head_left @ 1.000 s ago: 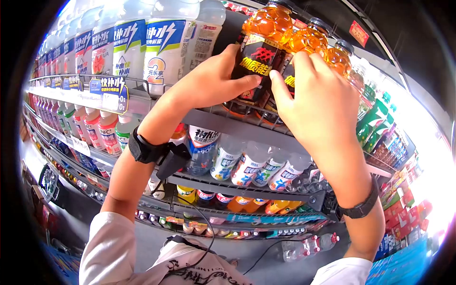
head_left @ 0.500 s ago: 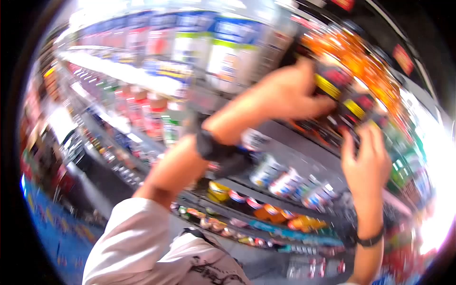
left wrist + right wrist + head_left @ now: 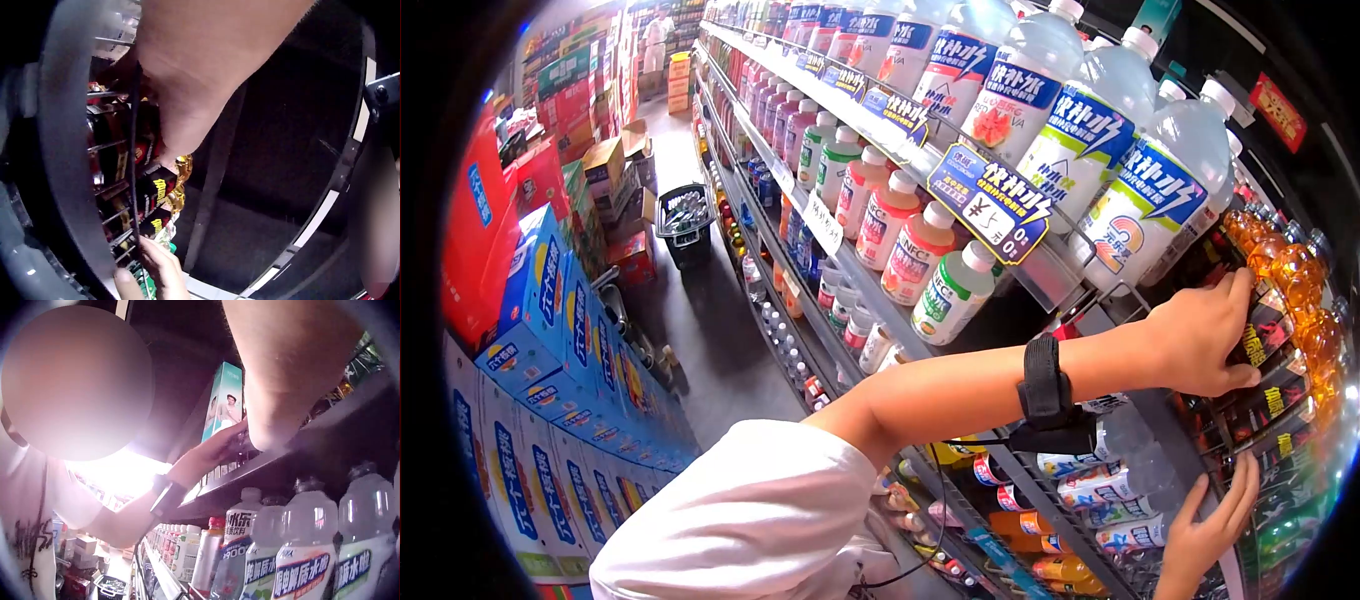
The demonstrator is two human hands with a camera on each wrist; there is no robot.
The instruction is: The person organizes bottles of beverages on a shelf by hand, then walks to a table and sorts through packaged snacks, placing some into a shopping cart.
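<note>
Amber-topped drink bottles (image 3: pixel 1297 275) with black labels stand in a row behind a wire rail on the upper shelf. My left hand (image 3: pixel 1200 335) is at the near end of that row, gripping a black-labelled bottle with its thumb across the front and fingers round the far side. The left wrist view shows the thumb by the label (image 3: pixel 153 187); the palm hides much of that bottle. Farther along the row, my right hand (image 3: pixel 1215 525) touches the shelf's front rail, fingers extended and thumb apart. In the right wrist view my right hand (image 3: pixel 281 419) hides what its fingertips touch.
Large white-capped bottles (image 3: pixel 1150 195) line the same shelf beside my left arm. Price cards (image 3: pixel 990 205) hang from the shelf front. Lower shelves hold juice bottles (image 3: pixel 950 300). Across the aisle are stacked blue cartons (image 3: pixel 565 310), and a black basket (image 3: pixel 683 225) sits on the floor.
The head view has swung left, so the shelves and both hands appear farther right. My right hand has come down from the bottles' fronts to the rail. My left hand stays at the black-labelled bottle.
</note>
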